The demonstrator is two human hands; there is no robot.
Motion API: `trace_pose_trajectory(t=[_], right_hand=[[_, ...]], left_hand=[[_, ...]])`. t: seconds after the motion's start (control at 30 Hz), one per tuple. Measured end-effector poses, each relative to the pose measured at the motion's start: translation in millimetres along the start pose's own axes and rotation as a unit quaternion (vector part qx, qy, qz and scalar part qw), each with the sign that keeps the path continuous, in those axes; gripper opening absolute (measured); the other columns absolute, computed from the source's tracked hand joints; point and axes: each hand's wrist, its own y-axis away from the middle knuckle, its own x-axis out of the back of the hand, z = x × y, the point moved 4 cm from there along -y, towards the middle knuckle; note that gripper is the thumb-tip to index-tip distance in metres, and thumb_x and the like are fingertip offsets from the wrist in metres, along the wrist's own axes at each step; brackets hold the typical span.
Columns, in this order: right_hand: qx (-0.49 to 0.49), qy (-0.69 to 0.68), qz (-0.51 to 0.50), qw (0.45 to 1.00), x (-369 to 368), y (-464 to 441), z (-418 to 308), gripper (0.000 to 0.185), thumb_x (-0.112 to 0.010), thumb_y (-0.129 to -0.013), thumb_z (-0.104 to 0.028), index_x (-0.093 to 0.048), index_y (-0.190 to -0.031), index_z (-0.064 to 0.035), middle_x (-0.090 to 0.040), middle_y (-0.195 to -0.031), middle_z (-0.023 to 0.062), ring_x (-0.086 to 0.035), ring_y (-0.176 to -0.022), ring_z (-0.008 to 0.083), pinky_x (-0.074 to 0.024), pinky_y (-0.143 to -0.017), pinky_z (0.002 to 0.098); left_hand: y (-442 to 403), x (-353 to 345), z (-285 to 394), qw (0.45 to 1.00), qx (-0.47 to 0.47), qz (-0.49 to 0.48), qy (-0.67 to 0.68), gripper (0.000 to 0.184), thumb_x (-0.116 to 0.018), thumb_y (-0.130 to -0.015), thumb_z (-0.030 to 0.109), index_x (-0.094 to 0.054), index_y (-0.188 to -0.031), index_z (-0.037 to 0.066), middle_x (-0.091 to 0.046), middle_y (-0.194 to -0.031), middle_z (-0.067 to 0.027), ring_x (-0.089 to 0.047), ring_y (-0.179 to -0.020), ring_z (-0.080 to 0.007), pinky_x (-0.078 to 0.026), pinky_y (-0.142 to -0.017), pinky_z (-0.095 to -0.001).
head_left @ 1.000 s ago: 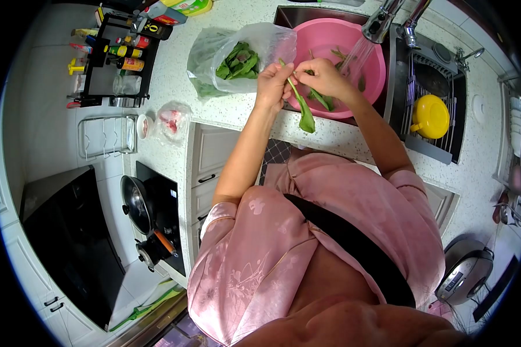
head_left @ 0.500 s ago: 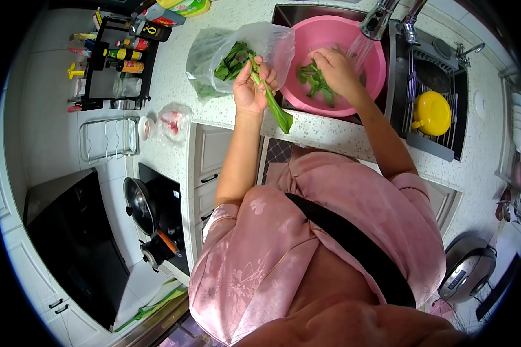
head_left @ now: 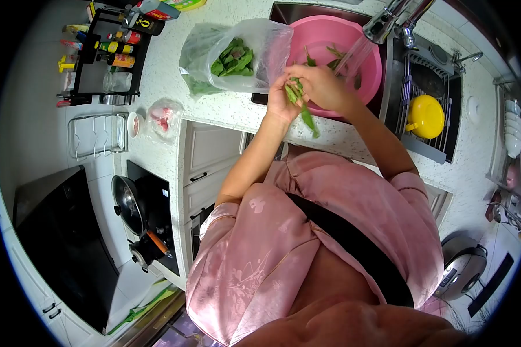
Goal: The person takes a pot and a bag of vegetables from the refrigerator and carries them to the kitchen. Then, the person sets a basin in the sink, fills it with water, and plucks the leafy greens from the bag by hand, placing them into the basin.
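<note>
My left hand [head_left: 280,103] is closed around a stalk of leafy greens [head_left: 308,120], its leaf hanging down over the sink's front edge. Against it, my right hand [head_left: 325,87] has its fingers pinched on the same stalk. Both hands are at the near left rim of a pink basin [head_left: 377,69], where loose green leaves [head_left: 334,58] lie in water. Left of the basin, an open clear plastic bag [head_left: 266,49] holds more leafy greens [head_left: 234,59]. Water runs from the faucet [head_left: 379,28] into the basin.
A dish rack [head_left: 408,136] with a yellow pot [head_left: 425,117] stands right of the sink. On the left counter lie a bag of meat [head_left: 163,118] and a small bowl [head_left: 135,125]. Beyond are a bottle rack [head_left: 87,55] and a wok [head_left: 127,205] on the stove.
My right hand has come out of the basin, leaving leaves in it, and met my left hand at the stalk. My left hand has moved right, towards the basin.
</note>
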Motion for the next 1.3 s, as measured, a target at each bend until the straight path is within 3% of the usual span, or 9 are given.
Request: trace_pose_trajectory(t=[0.33, 0.4, 0.6, 0.77, 0.97, 1.03, 1.07, 1.17, 1.3], right_hand=[[0.191, 0.294, 0.065, 0.934, -20, -5, 1, 0.009, -0.056, -0.072, -0.002, -0.057, -0.081, -0.0029, -0.054, -0.070, 0.0086, -0.051, -0.070, 0.0266, -0.0434, -0.063, 0.0354], [0.076, 0.130, 0.032, 0.988, -18, -8, 5, 0.017, -0.059, -0.068, -0.003, -0.057, -0.085, -0.0021, -0.056, -0.072, 0.0091, -0.055, -0.071, 0.0276, -0.0443, -0.061, 0.0353], [-0.066, -0.170, -0.056, 0.982, -23, -32, 32, 0.012, -0.057, -0.079, -0.009, -0.060, -0.088, -0.0006, -0.065, -0.078, 0.0096, -0.062, -0.068, 0.0142, -0.0475, -0.062, 0.0259], [-0.012, -0.128, 0.034, 0.991, -42, -82, 41, 0.011, -0.057, -0.084, -0.006, -0.062, -0.088, 0.0033, -0.065, -0.081, 0.0051, -0.061, -0.073, 0.0085, -0.0482, -0.064, 0.0229], [0.052, -0.025, -0.034, 0.998, -117, -145, 49, 0.016, -0.057, -0.078, -0.009, -0.066, -0.089, -0.0042, -0.065, -0.078, 0.0146, -0.065, -0.071, 0.0242, -0.0505, -0.066, 0.0338], [0.100, 0.087, 0.036, 0.991, -129, -161, 54, 0.018, -0.057, -0.075, -0.011, -0.067, -0.090, -0.0077, -0.065, -0.082, 0.0160, -0.064, -0.076, 0.0314, -0.0505, -0.068, 0.0394], [0.083, 0.250, -0.049, 0.964, -139, -171, 61, 0.021, -0.055, -0.077, -0.014, -0.067, -0.095, -0.0125, -0.065, -0.091, 0.0140, -0.063, -0.084, 0.0330, -0.0498, -0.072, 0.0396], [0.151, 0.281, -0.037, 0.947, -146, -170, 58, 0.025, -0.051, -0.081, -0.019, -0.066, -0.100, -0.0159, -0.064, -0.098, 0.0135, -0.061, -0.093, 0.0314, -0.0483, -0.078, 0.0391], [0.099, 0.207, -0.103, 0.968, -138, -170, 43, 0.028, -0.047, -0.082, -0.020, -0.065, -0.103, -0.0169, -0.060, -0.107, 0.0146, -0.059, -0.099, 0.0298, -0.0467, -0.082, 0.0404]], left_hand=[[0, -1, 2, 0.998, -0.044, 0.029, -0.041, 0.030, -0.055, -0.088, 0.031, -0.053, -0.106, 0.006, -0.059, -0.097, -0.0072, -0.059, -0.087, -0.0194, -0.051, -0.074, -0.0340], [-5, 8, 8, 0.997, -0.066, 0.026, -0.030, 0.025, -0.057, -0.089, 0.030, -0.054, -0.103, 0.009, -0.057, -0.086, -0.0031, -0.056, -0.072, -0.0134, -0.051, -0.063, -0.0270], [26, 3, 32, 0.993, -0.074, 0.062, -0.070, 0.018, -0.055, -0.090, 0.026, -0.054, -0.097, 0.010, -0.050, -0.068, 0.0002, -0.042, -0.054, -0.0099, -0.036, -0.047, -0.0215], [52, 1, 54, 0.988, -0.101, 0.074, -0.088, 0.015, -0.052, -0.091, 0.020, -0.051, -0.101, 0.008, -0.043, -0.062, 0.0000, -0.037, -0.050, -0.0099, -0.028, -0.043, -0.0213], [82, -7, 69, 0.965, -0.154, 0.104, -0.183, 0.044, -0.051, -0.087, 0.004, -0.037, -0.126, 0.016, -0.045, -0.059, -0.0010, -0.038, -0.045, -0.0096, -0.028, -0.040, -0.0216], [90, -7, 80, 0.944, -0.201, 0.134, -0.225, 0.057, -0.053, -0.085, 0.002, -0.030, -0.135, 0.019, -0.046, -0.057, -0.0013, -0.039, -0.044, -0.0092, -0.028, -0.039, -0.0214], [93, -8, 86, 0.934, -0.214, 0.141, -0.248, 0.072, -0.054, -0.084, 0.001, -0.017, -0.142, 0.022, -0.047, -0.057, -0.0014, -0.039, -0.043, -0.0090, -0.029, -0.039, -0.0216], [99, -17, 104, 0.908, -0.244, 0.159, -0.302, 0.078, -0.055, -0.083, 0.002, -0.010, -0.143, 0.022, -0.047, -0.057, -0.0013, -0.039, -0.043, -0.0090, -0.029, -0.038, -0.0217], [103, -28, 122, 0.888, -0.274, 0.151, -0.337, 0.079, -0.054, -0.083, 0.000, -0.008, -0.144, 0.021, -0.047, -0.057, -0.0012, -0.039, -0.042, -0.0088, -0.029, -0.038, -0.0216]])
